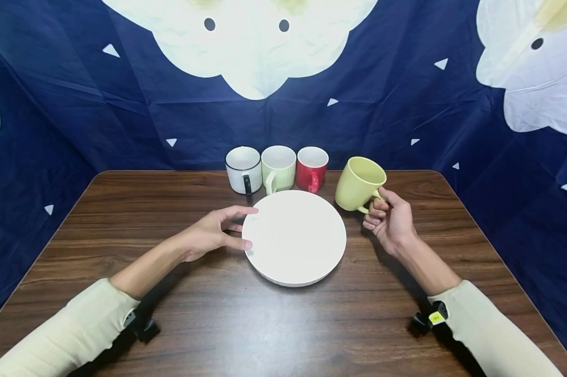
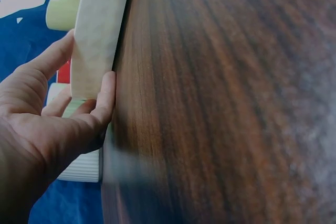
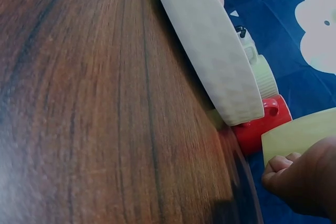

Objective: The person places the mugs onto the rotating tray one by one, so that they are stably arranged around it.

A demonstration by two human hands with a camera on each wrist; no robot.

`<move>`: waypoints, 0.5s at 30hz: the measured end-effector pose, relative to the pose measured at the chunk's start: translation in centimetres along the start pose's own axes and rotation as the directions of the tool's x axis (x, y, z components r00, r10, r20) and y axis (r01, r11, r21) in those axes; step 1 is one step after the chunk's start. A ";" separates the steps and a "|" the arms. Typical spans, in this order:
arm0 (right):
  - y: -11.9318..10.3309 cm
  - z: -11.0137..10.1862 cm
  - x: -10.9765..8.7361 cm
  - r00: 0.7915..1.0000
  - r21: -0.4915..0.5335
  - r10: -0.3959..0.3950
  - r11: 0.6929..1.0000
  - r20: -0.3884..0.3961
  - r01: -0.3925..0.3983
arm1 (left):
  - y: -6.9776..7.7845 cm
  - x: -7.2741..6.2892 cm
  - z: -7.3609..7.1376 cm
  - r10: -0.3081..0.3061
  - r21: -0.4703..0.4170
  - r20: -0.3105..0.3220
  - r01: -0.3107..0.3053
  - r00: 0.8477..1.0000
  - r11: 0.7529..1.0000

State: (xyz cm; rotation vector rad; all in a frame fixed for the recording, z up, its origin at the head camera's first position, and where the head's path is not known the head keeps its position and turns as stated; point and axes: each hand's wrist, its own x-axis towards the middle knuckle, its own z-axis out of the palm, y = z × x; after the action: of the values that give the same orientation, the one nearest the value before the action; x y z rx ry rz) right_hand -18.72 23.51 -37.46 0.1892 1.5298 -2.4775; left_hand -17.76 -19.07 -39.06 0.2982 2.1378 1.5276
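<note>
A round white disc (image 1: 294, 238) with a thick, faintly patterned side sits in the middle of the table. My left hand (image 1: 215, 233) touches its left rim, thumb and fingers spread and fairly straight; the left wrist view shows the fingertips against the disc's side (image 2: 97, 40). To the right of the disc, my right hand (image 1: 391, 222) grips a yellow-green mug (image 1: 356, 183) by its handle. That mug is tilted and appears lifted above the table. In the right wrist view, the back of my right hand (image 3: 304, 177) hides the mug's handle.
Behind the disc stand a white ribbed mug (image 1: 242, 175) with a black handle, a pale green ribbed mug (image 1: 280, 170) and a red mug (image 1: 312, 167), side by side. The brown wooden table (image 1: 208, 324) ends at a blue cloth backdrop (image 1: 194, 120).
</note>
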 end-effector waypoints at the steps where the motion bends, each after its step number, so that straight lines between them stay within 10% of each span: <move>1: 0.0 0.0 0.0 1.000 -0.003 -0.002 1.000 0.002 0.002 | 0.0 0.0 0.0 0.000 0.000 -0.001 0.000 1.000 1.000; 15: 0.1 0.3 -0.6 0.997 -0.060 -0.056 0.996 0.053 0.059 | -0.1 0.1 0.0 0.003 -0.009 0.000 -0.003 1.000 1.000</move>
State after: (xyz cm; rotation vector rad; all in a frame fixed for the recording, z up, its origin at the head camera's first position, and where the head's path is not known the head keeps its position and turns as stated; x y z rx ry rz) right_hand -18.07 23.22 -37.29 0.0715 1.6092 -2.4548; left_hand -17.81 -19.07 -39.19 0.2990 2.1309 1.5385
